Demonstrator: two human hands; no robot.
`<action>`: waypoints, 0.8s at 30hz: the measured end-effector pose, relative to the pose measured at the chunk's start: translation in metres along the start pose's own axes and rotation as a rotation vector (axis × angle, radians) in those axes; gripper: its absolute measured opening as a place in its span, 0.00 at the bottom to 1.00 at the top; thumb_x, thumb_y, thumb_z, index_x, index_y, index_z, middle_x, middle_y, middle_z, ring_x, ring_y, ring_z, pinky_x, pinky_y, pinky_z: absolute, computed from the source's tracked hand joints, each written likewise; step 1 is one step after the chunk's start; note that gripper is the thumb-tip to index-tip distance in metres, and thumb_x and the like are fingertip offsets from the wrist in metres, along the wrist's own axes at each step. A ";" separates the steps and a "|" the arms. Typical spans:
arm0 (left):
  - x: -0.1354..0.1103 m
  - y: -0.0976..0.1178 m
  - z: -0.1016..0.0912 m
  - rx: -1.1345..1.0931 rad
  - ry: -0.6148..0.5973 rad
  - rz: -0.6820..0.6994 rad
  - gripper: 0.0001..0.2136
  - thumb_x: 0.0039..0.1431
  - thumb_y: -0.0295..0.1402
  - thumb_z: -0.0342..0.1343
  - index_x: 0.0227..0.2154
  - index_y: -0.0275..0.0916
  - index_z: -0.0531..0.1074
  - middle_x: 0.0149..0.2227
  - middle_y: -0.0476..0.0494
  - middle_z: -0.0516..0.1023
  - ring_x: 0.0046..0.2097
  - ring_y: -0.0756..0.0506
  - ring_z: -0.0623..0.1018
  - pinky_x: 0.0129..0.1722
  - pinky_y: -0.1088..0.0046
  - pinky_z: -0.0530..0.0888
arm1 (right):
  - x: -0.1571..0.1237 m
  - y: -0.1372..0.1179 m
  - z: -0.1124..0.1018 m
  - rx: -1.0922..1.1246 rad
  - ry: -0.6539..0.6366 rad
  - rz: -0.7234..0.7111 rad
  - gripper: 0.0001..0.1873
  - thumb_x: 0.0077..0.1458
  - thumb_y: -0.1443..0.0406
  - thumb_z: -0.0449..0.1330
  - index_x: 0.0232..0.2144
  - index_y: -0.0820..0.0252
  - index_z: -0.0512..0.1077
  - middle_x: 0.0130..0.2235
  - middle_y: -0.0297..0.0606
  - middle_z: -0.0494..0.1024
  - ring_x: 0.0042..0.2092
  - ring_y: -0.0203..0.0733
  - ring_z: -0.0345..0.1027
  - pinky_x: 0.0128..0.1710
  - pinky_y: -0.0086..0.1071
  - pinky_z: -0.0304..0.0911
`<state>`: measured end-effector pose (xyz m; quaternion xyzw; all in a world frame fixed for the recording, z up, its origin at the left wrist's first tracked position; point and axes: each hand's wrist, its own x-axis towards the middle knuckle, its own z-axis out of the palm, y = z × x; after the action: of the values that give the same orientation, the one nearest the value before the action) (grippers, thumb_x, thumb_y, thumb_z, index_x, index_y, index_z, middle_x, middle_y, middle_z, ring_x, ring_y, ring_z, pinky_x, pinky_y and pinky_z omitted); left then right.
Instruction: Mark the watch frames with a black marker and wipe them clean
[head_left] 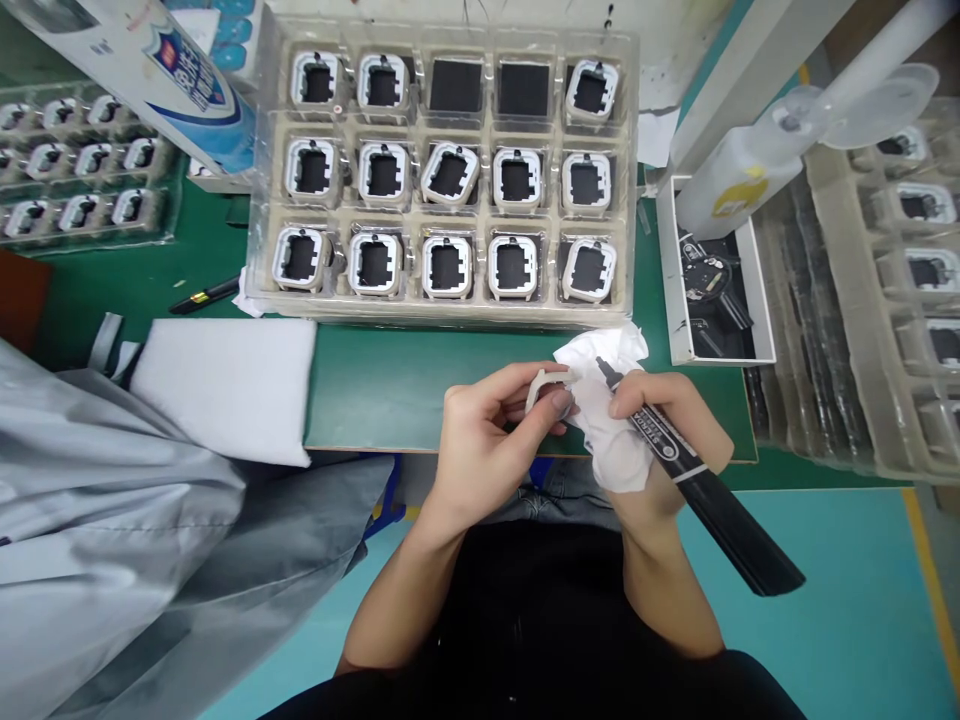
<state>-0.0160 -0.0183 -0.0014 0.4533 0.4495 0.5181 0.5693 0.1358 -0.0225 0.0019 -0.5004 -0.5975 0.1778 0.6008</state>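
Between the fingers and thumb of my left hand is a small pale watch-case frame, seen edge-on and partly covered by the fingers. My right hand grips a black marker pen whose dark tip points up and left towards the frame, apart from it. A crumpled white tissue hangs under the pen, against my right hand. Beyond both hands, a clear plastic tray carries several similar white frames in its compartments; two back-row compartments show only dark bottoms.
At right stand a white box with dark parts, a white bottle and stacked trays. A blue-white container, another tray, a pen and a white foam pad are at left, beside a person's grey sleeve.
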 end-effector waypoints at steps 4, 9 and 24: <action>-0.001 -0.001 -0.001 0.142 -0.007 0.089 0.08 0.72 0.32 0.68 0.50 0.40 0.88 0.37 0.46 0.89 0.35 0.48 0.87 0.39 0.75 0.85 | 0.004 -0.005 0.003 -0.009 -0.021 -0.018 0.11 0.67 0.65 0.68 0.31 0.52 0.74 0.27 0.27 0.76 0.25 0.36 0.66 0.25 0.33 0.61; -0.003 -0.004 -0.002 0.277 -0.009 0.164 0.11 0.72 0.27 0.65 0.51 0.43 0.89 0.41 0.47 0.91 0.38 0.49 0.88 0.40 0.77 0.82 | 0.007 -0.004 0.004 -0.033 -0.075 -0.042 0.11 0.68 0.65 0.66 0.31 0.53 0.74 0.26 0.27 0.75 0.25 0.34 0.64 0.25 0.31 0.61; -0.002 0.002 0.002 0.060 0.033 -0.002 0.10 0.68 0.38 0.72 0.47 0.39 0.89 0.39 0.44 0.91 0.33 0.46 0.87 0.38 0.72 0.88 | -0.002 0.003 -0.004 -0.014 0.004 0.062 0.10 0.66 0.62 0.71 0.32 0.49 0.76 0.28 0.29 0.75 0.25 0.39 0.65 0.26 0.37 0.59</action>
<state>-0.0149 -0.0201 0.0005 0.4611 0.4748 0.5110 0.5485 0.1397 -0.0241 -0.0007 -0.5233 -0.5817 0.1914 0.5926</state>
